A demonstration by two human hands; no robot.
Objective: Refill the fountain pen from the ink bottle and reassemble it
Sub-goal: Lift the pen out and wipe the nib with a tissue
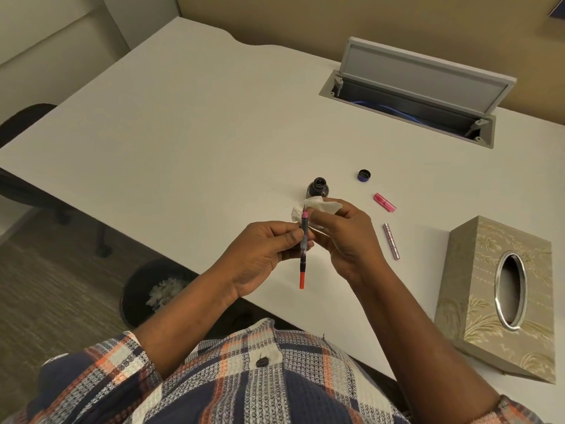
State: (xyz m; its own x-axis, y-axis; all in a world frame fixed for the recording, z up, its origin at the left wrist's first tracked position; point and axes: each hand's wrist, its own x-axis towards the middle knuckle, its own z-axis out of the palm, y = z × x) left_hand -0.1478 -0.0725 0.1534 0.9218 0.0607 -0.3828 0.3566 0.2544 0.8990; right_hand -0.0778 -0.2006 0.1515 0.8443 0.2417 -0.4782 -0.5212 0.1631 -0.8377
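My left hand [269, 249] pinches the pen's inner section [303, 249], a clear converter with a red-orange knob at its near end and a pink grip with the nib pointing away from me. My right hand [342, 237] holds a crumpled white tissue [321, 206] right beside the nib. Just beyond the tissue, the dark ink bottle [318, 188] stands uncapped on the white desk [183, 133]. Its blue cap [364, 175] lies upside down to the right. The pink pen cap [384, 202] and the pink barrel [391, 241] lie on the desk to the right of my hands.
A patterned tissue box [501, 298] stands at the desk's near right. An open grey cable hatch [422, 90] is set in the desk at the back right. Below the desk's near edge sits a black bin [156, 289] with crumpled tissues. A dark chair [27, 123] is at left.
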